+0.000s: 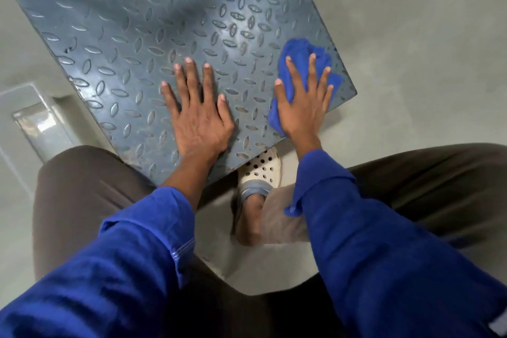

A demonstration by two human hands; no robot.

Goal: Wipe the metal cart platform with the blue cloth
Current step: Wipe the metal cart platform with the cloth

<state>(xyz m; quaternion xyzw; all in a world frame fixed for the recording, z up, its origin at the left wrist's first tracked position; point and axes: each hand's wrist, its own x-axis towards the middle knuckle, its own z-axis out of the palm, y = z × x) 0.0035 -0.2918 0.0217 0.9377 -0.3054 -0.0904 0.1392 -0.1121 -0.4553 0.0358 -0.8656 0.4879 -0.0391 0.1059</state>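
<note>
R hand [303, 107] is pressing flat on the cloth [297, 49], palm down, fingers straight & spread wide, none curling round it. Cloth is lying bunched under that hand, w/ blue folds sticking out past the fingertips & beside the thumb. It's sitting on the platform [115, 35] at the corner nearest R hand, w/ the platform's edge running near the little-finger side.

L hand [199, 115] is resting palm-down on bare plate just left of R hand, fingers straight & fanned out, holding nothing. A strip of tread pattern is showing btw the two hands. Platform is stretching away beyond both sets of fingertips & off to the left of L hand.

Both wrists are coming out of blue sleeves [370, 255]. Brown trousers [82, 186] are showing outside each forearm, knees bent. A pale holed shoe [260, 170] is poking under the platform's near edge, btw the wrists. Grey floor [411, 35] is spreading right of R hand. A pale boxy thing [35, 123], can't tell what, is lying on the floor well left of L hand.
</note>
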